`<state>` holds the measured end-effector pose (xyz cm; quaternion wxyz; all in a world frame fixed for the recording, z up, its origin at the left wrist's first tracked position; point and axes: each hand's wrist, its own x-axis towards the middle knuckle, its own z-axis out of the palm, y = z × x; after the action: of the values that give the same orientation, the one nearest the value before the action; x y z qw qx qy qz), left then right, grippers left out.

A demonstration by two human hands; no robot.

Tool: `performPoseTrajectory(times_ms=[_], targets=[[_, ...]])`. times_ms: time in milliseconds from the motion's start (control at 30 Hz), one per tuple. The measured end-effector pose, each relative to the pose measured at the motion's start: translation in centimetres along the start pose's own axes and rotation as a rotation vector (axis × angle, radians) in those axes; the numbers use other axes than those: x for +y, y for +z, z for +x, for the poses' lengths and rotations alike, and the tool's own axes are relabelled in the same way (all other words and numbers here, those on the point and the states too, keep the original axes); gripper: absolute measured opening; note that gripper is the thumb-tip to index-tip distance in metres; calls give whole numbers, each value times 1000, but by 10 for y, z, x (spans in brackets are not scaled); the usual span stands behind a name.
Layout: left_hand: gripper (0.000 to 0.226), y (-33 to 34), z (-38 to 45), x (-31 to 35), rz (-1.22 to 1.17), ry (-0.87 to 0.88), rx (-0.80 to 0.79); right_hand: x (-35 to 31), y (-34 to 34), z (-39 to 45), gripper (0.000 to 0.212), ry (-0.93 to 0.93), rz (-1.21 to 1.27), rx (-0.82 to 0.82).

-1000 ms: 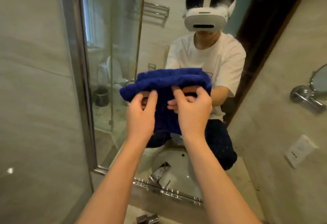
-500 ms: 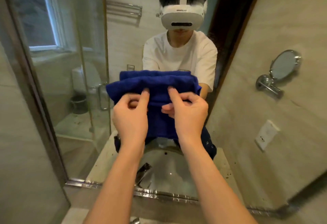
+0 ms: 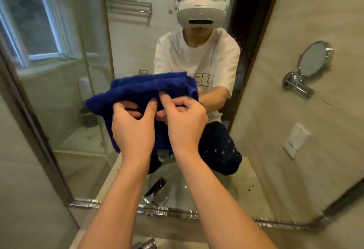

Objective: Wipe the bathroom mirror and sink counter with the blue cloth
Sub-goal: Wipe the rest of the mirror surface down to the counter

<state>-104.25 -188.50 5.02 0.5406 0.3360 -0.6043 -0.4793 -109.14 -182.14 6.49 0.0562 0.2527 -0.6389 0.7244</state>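
Observation:
The blue cloth (image 3: 145, 89) is bunched and held up in front of the bathroom mirror (image 3: 137, 38), at chest height. My left hand (image 3: 132, 128) grips its lower left part with the fingers curled into the fabric. My right hand (image 3: 185, 120) pinches the cloth's middle fold beside it, thumb and fingertips pressed in. The two hands almost touch. Whether the cloth touches the glass cannot be told. The sink counter shows as a reflection (image 3: 246, 180) low in the mirror, with the basin and tap reflected beside it.
A chrome frame strip (image 3: 167, 211) runs along the mirror's lower edge. The real tap's top (image 3: 145, 245) peeks in at the bottom. A round shaving mirror (image 3: 313, 59) and a wall socket (image 3: 295, 139) appear at the right. Tiled wall (image 3: 23, 170) stands at left.
The view has swung right, so the mirror now fills more of the frame. Both hands have drawn closer together on the cloth, and the cloth is more bunched.

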Motion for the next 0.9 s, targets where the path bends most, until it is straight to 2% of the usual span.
performPoseTrajectory(times_ms=[200, 367, 467, 600, 733, 900], targets=[[37, 56, -68, 22, 15, 101, -156, 12, -93, 25, 23, 13, 40, 148], [12, 38, -53, 4, -79, 104, -305, 17, -74, 15, 25, -27, 80, 205], [18, 34, -46, 2, -88, 96, -234, 16, -67, 12, 24, -28, 66, 112], [27, 52, -59, 7, -42, 106, -120, 15, -90, 20, 26, 5, 90, 23], [28, 75, -83, 14, 0, 129, -136, 25, -129, 28, 26, 26, 94, 32], [25, 110, -125, 17, 46, 200, -273, 32, -196, 42, 27, 48, 75, 134]])
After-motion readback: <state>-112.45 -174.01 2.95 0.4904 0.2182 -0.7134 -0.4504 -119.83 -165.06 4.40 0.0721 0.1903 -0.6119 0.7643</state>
